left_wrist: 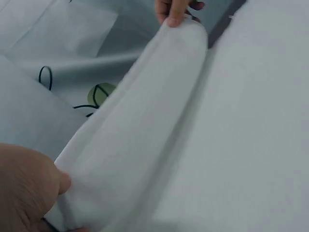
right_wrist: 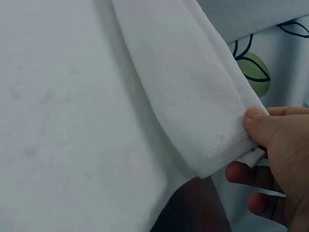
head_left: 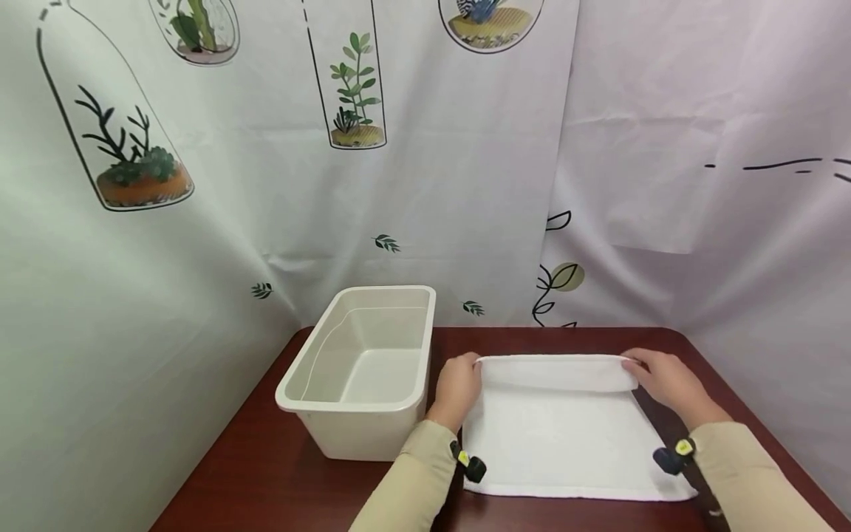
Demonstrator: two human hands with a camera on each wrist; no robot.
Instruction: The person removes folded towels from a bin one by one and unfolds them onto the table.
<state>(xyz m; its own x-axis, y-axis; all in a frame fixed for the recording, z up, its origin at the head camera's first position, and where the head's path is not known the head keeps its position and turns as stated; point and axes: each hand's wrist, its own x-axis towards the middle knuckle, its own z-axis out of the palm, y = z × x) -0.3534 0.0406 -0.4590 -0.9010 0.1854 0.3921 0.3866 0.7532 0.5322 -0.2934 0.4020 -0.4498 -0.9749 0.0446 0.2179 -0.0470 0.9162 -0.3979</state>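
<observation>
A white towel lies spread on the dark red table, its far edge turned over into a folded strip. At the strip's left end my left hand pinches the cloth between thumb and fingers. My right hand pinches the right end, and in the right wrist view its thumb presses on top of the fold while the other fingers curl below. A small white tag sticks out by those fingers. The strip looks slightly raised along its far edge.
A cream plastic basin stands on the table just left of my left hand, with nothing inside it. Behind the table hangs a white curtain printed with plants in jars; more curtain closes off both sides.
</observation>
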